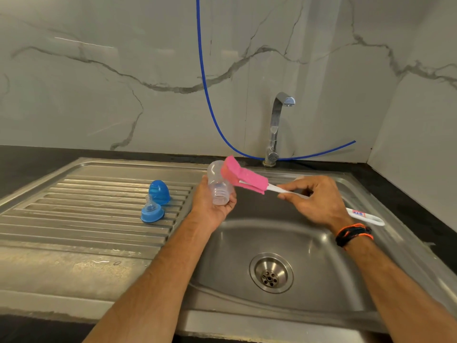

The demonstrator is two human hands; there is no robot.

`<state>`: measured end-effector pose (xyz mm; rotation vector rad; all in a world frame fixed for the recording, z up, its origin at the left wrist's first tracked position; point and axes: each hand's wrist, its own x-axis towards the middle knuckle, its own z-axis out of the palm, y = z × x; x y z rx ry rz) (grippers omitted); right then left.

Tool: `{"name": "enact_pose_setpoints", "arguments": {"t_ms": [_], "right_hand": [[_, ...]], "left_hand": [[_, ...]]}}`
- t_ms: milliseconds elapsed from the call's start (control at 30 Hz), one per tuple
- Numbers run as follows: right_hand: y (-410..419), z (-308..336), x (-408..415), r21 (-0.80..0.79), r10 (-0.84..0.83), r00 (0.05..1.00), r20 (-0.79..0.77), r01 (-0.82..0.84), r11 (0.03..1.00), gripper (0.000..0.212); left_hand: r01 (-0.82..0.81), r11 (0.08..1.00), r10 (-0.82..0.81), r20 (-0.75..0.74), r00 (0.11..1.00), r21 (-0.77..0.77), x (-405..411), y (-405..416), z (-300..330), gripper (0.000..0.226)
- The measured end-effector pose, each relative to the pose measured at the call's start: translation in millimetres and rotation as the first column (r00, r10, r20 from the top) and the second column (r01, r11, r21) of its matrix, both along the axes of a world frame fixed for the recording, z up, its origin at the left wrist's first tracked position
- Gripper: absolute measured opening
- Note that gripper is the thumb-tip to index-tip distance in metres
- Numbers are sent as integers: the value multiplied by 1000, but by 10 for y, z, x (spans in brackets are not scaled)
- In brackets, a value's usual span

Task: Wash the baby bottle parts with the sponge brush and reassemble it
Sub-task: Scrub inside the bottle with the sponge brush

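Both hands are clamped, left hand [212, 204] round the clear bottle [218, 184] over the sink [321, 256], right hand [314, 199] pinching the sponge brush [243, 178], its long axis lying crosswise against the bottle's side.

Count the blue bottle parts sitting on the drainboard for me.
2. The blue dome cap lies on the ribbed drainboard, farther back; the blue collar with its clear nipple stands just in front, apparently touching it. None other shows; the hands could hide something small.
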<state>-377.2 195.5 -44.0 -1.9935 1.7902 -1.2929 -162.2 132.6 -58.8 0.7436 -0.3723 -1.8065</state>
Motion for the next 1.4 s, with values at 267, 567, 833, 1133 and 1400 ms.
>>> {"name": "enact_pose_setpoints", "arguments": {"t_ms": [267, 567, 833, 1133, 1400], "right_hand": [[1, 31, 116, -46, 87, 995, -43, -89, 995, 22], [-29, 15, 160, -94, 52, 997, -60, -57, 994, 22], [-45, -3, 25, -37, -59, 997, -40, 58, 998, 20], [-46, -28, 59, -38, -57, 996, -69, 55, 998, 21], [-15, -25, 66, 14, 52, 994, -99, -51, 999, 20]], "left_hand": [[-11, 999, 11, 1, 1000, -51, -62, 0, 21, 26], [96, 995, -97, -59, 994, -22, -106, 53, 20, 24], [138, 990, -139, -96, 986, -17, -30, 45, 2, 30], [59, 998, -58, 40, 998, -17, -58, 62, 2, 54], [-18, 998, 23, 96, 995, -52, 18, 27, -18, 32]]}}
